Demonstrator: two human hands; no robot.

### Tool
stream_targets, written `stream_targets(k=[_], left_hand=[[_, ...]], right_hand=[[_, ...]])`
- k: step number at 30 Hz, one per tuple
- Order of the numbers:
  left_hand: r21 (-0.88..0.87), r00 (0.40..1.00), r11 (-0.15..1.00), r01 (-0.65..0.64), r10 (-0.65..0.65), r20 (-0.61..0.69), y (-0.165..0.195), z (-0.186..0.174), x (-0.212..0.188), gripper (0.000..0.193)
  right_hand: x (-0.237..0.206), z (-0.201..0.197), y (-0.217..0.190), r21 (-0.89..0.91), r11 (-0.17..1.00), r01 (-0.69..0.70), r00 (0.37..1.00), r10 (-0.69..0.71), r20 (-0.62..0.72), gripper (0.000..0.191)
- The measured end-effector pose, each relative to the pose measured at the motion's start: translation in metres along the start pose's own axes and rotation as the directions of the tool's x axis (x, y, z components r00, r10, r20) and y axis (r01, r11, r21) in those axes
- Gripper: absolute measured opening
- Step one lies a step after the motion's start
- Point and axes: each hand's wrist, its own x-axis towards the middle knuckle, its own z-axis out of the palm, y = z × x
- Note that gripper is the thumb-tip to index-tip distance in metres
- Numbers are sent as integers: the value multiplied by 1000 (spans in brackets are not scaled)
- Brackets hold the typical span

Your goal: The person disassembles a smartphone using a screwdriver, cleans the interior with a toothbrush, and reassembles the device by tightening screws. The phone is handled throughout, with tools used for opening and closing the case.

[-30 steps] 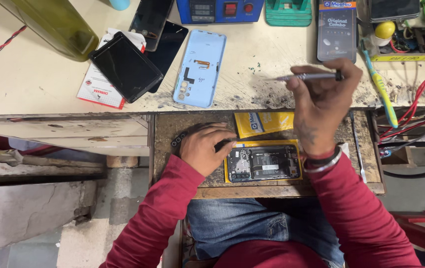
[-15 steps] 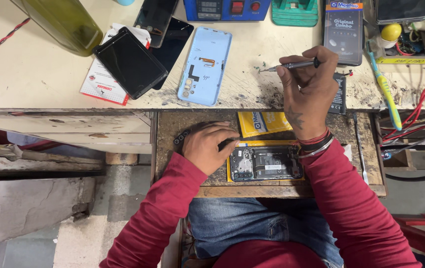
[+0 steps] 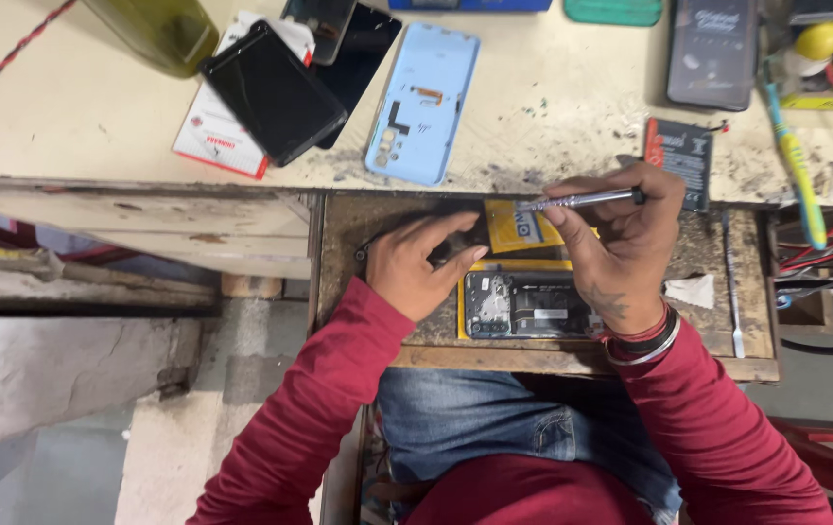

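Over the pull-out tray [image 3: 757,365], your left hand [image 3: 415,264] pins the opened phone [image 3: 530,306] steady (fingers flat), while your right hand [image 3: 621,243] pinches a screwdriver [image 3: 582,200] just above it.

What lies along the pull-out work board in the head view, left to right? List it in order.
Left hand → opened phone → right hand, holding a slim metal screwdriver → white scrap → thin metal tool near the board's right edge.
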Motion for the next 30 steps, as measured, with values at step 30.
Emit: stream_targets(k=[30], left_hand=[[-71,1000,997,-4,6,25,-10,5,-1,25]], right_hand=[[-17,10,7,-57,998,15,985,-5,171,47]])
